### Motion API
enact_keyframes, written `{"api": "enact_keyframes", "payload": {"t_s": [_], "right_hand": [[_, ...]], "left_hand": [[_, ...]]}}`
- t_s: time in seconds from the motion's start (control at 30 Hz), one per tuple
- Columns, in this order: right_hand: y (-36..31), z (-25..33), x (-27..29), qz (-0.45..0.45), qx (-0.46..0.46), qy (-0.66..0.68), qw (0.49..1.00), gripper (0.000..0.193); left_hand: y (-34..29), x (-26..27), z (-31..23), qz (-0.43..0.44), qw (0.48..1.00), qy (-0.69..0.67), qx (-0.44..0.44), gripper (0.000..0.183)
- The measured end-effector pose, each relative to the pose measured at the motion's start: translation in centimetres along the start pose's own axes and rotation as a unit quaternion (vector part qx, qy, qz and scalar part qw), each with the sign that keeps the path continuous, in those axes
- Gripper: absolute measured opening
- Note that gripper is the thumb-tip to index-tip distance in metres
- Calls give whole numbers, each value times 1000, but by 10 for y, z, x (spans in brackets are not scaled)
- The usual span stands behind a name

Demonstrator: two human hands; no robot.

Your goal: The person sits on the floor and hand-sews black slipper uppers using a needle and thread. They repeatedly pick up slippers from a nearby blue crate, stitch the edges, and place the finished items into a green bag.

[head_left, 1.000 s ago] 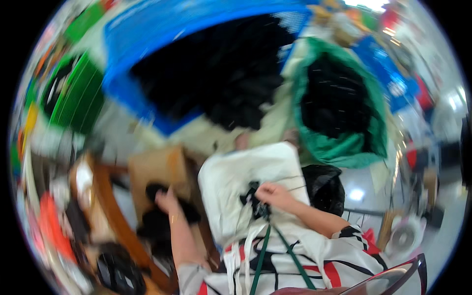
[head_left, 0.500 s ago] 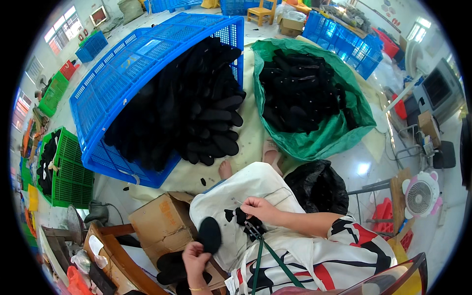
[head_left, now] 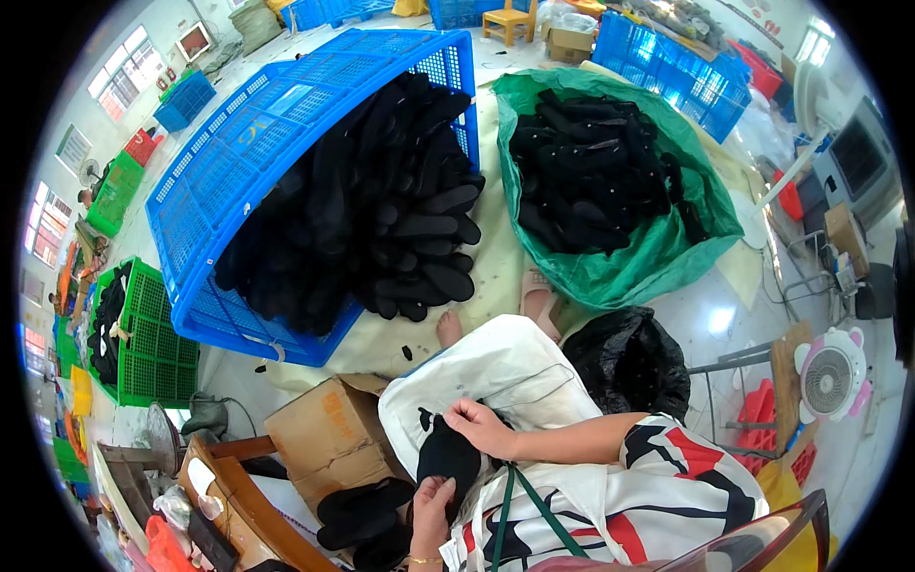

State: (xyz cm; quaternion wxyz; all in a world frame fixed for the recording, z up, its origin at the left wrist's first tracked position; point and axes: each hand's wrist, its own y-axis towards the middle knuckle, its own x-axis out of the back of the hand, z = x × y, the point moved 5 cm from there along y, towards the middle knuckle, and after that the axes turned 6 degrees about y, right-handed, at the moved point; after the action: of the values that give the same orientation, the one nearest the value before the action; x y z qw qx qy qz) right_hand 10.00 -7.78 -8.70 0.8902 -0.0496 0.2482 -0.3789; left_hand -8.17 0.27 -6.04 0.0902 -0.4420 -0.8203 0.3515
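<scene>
Left hand (head_left: 434, 500) is pinching the black pad (head_left: 448, 459) at 6 o'clock, right hand (head_left: 484, 429) at 12; any uneven pulling is risking slippage.

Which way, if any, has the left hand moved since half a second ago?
Yes: right. Against the cardboard box, the left hand now sits farther right, nearer the right hand.
</scene>
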Motion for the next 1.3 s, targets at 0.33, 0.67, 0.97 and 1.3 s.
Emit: {"api": "enact_keyframes", "payload": {"t_s": [0.33, 0.67, 0.97, 1.3], "right_hand": [[24, 21, -6, -7, 96, -163, 982, 20], [-24, 7, -21, 147, -49, -109, 982, 16], [-23, 21, -14, 166, -85, -253, 949, 14], [-17, 23, -26, 148, -218, -260, 929, 14]], "left_hand": [[11, -16, 16, -76, 975, -195, -69, 12], [14, -33, -7, -104, 948, -280, -106, 9], [26, -20, 17, -173, 910, -375, -30, 18], [31, -18, 12, -192, 909, -371, -3, 25]]}}
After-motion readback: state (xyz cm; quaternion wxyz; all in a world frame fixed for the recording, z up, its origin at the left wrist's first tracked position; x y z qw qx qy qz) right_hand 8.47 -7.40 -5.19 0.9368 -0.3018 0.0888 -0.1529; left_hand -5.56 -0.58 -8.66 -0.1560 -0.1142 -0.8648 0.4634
